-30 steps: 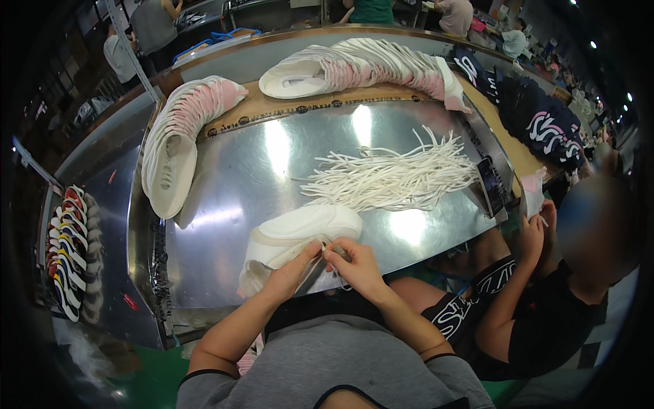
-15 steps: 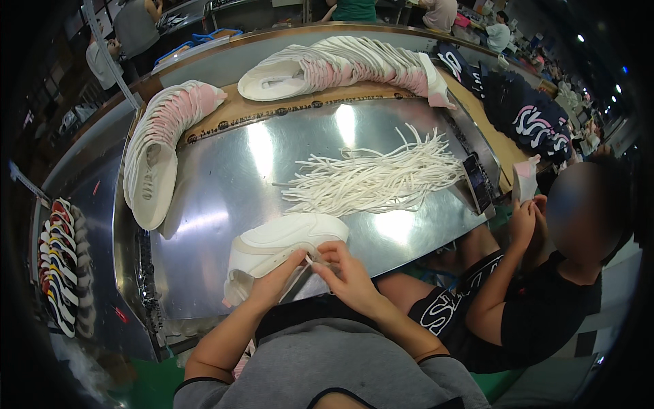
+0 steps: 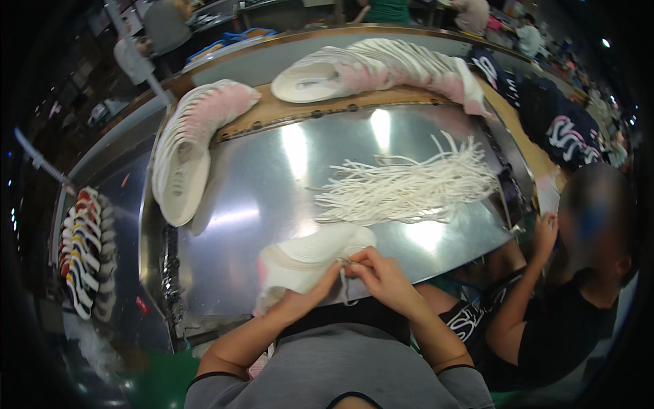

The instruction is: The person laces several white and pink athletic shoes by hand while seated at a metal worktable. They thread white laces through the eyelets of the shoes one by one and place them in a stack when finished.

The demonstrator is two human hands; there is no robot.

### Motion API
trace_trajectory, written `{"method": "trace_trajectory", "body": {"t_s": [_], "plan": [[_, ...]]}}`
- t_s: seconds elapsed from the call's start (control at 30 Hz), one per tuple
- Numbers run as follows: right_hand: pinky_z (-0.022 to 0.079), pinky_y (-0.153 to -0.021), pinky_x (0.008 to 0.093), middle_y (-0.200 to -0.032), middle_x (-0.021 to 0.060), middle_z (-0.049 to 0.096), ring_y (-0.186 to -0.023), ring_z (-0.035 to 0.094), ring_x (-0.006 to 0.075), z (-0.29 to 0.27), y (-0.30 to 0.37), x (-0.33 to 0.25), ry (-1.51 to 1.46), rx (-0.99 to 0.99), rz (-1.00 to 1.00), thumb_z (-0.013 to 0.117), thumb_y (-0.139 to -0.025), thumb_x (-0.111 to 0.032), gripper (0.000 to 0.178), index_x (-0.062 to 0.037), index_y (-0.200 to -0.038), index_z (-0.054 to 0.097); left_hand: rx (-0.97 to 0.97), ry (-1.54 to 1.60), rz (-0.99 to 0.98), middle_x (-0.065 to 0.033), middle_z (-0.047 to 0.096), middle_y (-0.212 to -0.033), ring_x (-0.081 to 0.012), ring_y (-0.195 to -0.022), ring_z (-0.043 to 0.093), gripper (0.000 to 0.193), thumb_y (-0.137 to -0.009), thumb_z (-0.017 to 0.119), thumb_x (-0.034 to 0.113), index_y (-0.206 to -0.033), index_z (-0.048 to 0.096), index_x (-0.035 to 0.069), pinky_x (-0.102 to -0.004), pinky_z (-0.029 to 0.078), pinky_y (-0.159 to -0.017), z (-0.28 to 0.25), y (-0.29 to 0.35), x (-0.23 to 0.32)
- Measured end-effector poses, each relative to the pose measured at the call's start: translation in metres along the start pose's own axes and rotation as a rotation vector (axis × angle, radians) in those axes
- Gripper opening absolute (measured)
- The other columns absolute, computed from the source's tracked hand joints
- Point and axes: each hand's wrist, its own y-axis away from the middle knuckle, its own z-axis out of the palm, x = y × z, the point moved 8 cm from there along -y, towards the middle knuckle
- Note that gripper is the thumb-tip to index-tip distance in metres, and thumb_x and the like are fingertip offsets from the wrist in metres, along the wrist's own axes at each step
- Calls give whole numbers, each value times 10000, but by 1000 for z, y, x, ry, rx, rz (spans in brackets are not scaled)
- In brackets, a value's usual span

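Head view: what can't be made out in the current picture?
In the head view:
White shoe upper: part of its near side, behind the left hand.
Pale lace: its upper end, blurred at the right hand.
Person in green: head, cut off by top edge.
Stacked white uppers: inner ones, hidden by overlap.

A fisheye camera on the wearer's head, the left one of a pair, is looking down and forward across a metal table (image 3: 259, 170). The left hand (image 3: 315, 292) and right hand (image 3: 383, 278) are showing at close range, toward six o'clock; distant workers (image 3: 388, 11) are appearing around twelve.
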Motion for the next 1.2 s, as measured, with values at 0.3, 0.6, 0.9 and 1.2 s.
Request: {"method": "trace_trajectory", "body": {"t_s": [0.3, 0.6, 0.9, 1.2], "plan": [[494, -612, 353, -739, 139, 692, -661, 674, 302, 21, -13, -23, 390, -29, -83, 526, -946, -48, 131, 25, -1054, 531, 21, 80, -3, -98, 689, -1058, -220, -974, 651, 325, -967, 583, 291, -1170, 635, 43, -344, 508, -837, -2, 19, -29], [475, -858, 294, -1069, 76, 632, -1005, 593, 158, -22, -19, 28, -141, 143, 190, 741, -829, -118, 411, -40, -1195, 572, -203, 403, -289, -90, 658, -1217, -158, -1121, 608, 401, -939, 666, 256, -1258, 620, 18, -286, 484, -985, -10, 15, -72], [501, -756, 291, -963, 73, 663, -871, 606, 146, -34, -1, 49, -116, 445, 177, 830, -770, -242, 454, -25, -1096, 598, -1, -270, 6, -113, 670, -1180, -226, -1085, 641, 388, -871, 728, 176, -1203, 619, 8, -341, 515, -925, -31, -32, -47], [401, -572, 220, -737, -40, 538, -625, 480, 55, -61, 9, 73, -510, 622, 52, 730, -875, -159, 257, -61, -1057, 577, -281, -860, 237, -152, 685, -868, -352, -804, 662, 233, -871, 659, 201, -1058, 648, 63, -432, 506, -680, 2, -26, 17]]}}
